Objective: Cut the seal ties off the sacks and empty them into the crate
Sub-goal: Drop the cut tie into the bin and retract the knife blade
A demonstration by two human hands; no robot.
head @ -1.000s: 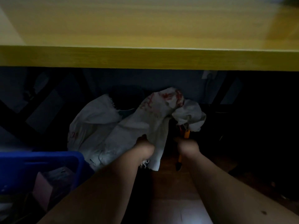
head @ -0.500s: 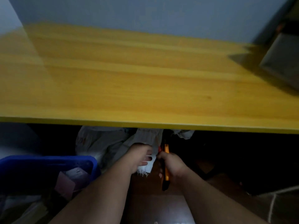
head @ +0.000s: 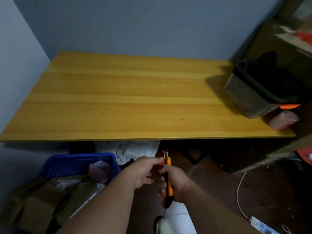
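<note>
The right hand [head: 177, 181] curls tight round an orange utility knife [head: 167, 183], blade end toward twelve o'clock. The left hand [head: 143, 173] pinches what looks like a thin red seal tie [head: 163, 155] beside the blade. The white sack [head: 135, 149] lies under the wooden table [head: 135, 98] at twelve; the blue crate [head: 74, 162] sits at nine o'clock.

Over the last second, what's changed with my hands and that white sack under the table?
The left hand let go of the white sack and now pinches a thin red tie at the knife tip. Both hands drew back from under the table, and the view rose. The right hand still grips the orange utility knife; the blue crate stayed put.
</note>
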